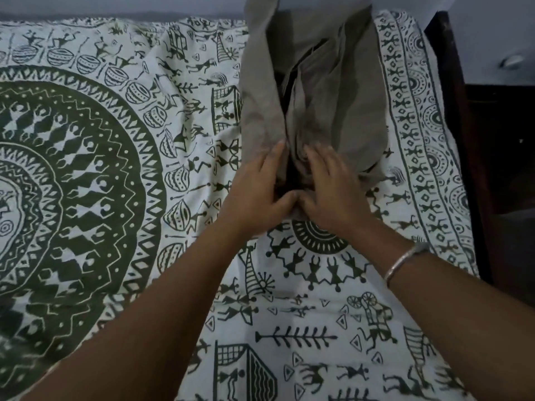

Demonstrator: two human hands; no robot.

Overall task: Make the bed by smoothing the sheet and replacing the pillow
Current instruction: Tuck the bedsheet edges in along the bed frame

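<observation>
A grey-brown pillow point(324, 91) in a loose, creased cover lies lengthwise on the white bedsheet point(304, 314) with its dark green folk print, at the upper centre. My left hand point(260, 192) grips the cover's left flap at the near end, fingers on top and thumb at the edge. Beside it, my right hand point(330, 192) presses spread, straight fingers onto the bunched fabric, its thumb touching the left thumb. A dark gap in the cover runs between the two hands. The sheet is wrinkled to the left of the pillow.
A dark wooden bed frame or side table point(492, 140) borders the bed on the right, with a pale wall point(486, 39) above it. A silver bangle point(405, 260) sits on my right wrist. The sheet's large round mandala point(72, 183) covers the left of the bed.
</observation>
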